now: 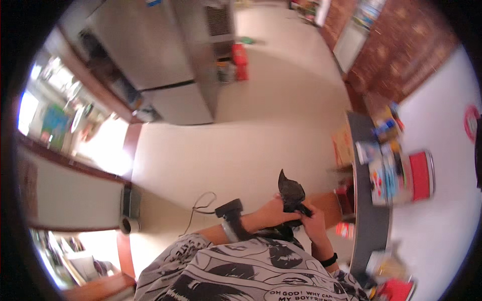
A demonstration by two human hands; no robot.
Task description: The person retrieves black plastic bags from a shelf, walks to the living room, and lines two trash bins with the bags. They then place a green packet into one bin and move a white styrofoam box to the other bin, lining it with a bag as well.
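- Holding a black plastic bag [291,193] up in front of my chest, above the pale floor [211,155], with both hands on it.
- My left hand [273,210] is closed around the bag's lower bunched part, fingers wrapped over the crumpled film.
- My right hand [312,220] pinches the bag from the other side, thumb and fingers clenched on the same gathered neck; a dark band sits on that wrist.
- The bag's top stands up in a loose point above my hands, so it looks thin, soft and very light, with no stiffness of its own.
- I judge the film slippery and easy to tear; the gathered part between my hands is the surest place to grip, not the floppy tip.
- A grey counter [369,220] runs along my right, crowded with packets and a red-and-white can [419,175].
- Steel refrigerator doors [150,55] stand across the floor, well apart from me.
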